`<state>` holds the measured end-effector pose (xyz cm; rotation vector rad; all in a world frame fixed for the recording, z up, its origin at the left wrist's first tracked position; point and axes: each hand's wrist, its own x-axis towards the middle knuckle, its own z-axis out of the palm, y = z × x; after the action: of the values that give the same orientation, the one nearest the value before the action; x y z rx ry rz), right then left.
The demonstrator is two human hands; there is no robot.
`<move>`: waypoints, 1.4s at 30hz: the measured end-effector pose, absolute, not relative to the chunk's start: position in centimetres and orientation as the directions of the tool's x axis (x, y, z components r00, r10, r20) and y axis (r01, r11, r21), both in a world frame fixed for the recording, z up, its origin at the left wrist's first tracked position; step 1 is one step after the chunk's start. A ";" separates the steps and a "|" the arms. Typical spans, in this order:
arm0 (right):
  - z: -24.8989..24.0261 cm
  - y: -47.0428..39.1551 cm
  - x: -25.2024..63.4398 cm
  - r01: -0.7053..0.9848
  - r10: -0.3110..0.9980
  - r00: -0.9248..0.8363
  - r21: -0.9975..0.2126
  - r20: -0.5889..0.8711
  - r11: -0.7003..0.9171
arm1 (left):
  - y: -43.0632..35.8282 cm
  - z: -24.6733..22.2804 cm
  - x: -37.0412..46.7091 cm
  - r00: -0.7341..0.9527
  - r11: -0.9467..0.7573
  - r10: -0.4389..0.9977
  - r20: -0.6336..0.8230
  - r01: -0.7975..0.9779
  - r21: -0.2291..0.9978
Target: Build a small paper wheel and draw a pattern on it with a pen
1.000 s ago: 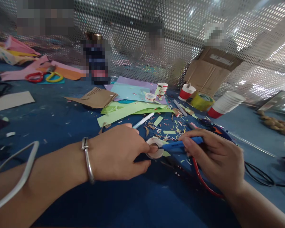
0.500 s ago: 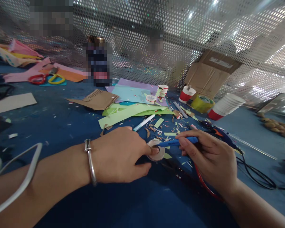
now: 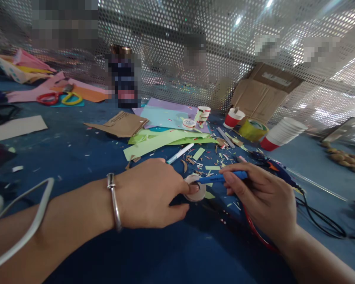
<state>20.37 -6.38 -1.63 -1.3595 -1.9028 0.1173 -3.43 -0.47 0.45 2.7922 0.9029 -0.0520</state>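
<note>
Head view: compared with one second ago, the right hand (image 3: 262, 193) is a little closer to the one small round white piece (image 3: 199, 195). It pinches one blue pen (image 3: 221, 177) between closed thumb and fingers, tip at the piece. The left hand (image 3: 149, 193) is partly open, index fingertip inside the piece (thumb held apart). Beyond the hands lie one white marker (image 3: 180, 153), one red-and-white cup (image 3: 233, 118), one yellow tape roll (image 3: 253, 130) and one cup stack (image 3: 284, 133).
</note>
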 end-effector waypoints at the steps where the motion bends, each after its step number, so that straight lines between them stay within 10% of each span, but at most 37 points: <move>1: -1.6 -6.4 20.3 0.762 0.838 -0.125 -0.489 0.531 0.424 | -0.5 0.4 -3.4 0.812 -0.791 0.576 -0.097 0.583 0.184; 42: -1.4 -6.4 20.0 0.704 0.880 0.012 -0.629 0.475 0.330 | 0.1 0.6 -3.1 0.828 -0.799 0.553 -0.091 0.558 0.223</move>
<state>20.03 -6.39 -1.45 -1.4235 -1.7374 0.2578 -3.09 0.11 0.58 2.7695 0.8558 -0.0314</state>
